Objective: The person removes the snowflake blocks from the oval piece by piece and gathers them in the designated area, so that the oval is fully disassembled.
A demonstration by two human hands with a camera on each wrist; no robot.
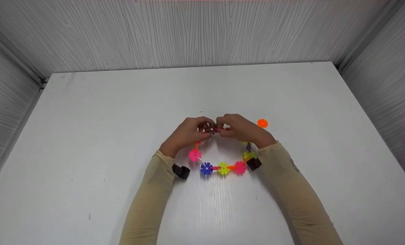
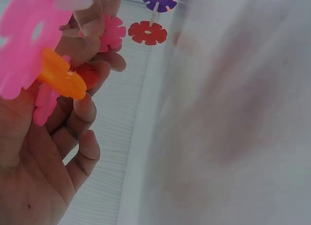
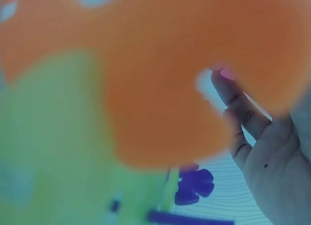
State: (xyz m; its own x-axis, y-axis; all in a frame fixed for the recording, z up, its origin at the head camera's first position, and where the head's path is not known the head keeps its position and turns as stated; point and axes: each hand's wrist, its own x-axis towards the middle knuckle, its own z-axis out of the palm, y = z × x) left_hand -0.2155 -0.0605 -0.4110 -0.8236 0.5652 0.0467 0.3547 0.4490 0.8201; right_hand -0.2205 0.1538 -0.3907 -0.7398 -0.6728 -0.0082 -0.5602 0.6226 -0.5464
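Note:
A chain of notched, flower-shaped plastic discs lies in a ring, with a blue disc (image 1: 206, 168), a yellow disc (image 1: 223, 168) and a pink disc (image 1: 195, 155) in it. At the ring's far side my left hand (image 1: 190, 131) pinches a dark reddish disc (image 1: 211, 129). Close beside it, my right hand (image 1: 241, 127) pinches a red-pink disc, mostly covered by the fingers. In the left wrist view an orange disc (image 2: 63, 77) hangs near the palm. A blurred orange disc (image 3: 165, 113) covers much of the right wrist view, above a purple disc (image 3: 194, 187).
A loose orange disc (image 1: 262, 123) lies on the white table (image 1: 120, 112), just beyond the right wrist. Black wrist devices (image 1: 181, 171) sit under both forearms, the right one touching or overlapping the chain in view. Wood-grain panels (image 1: 195, 34) border the table.

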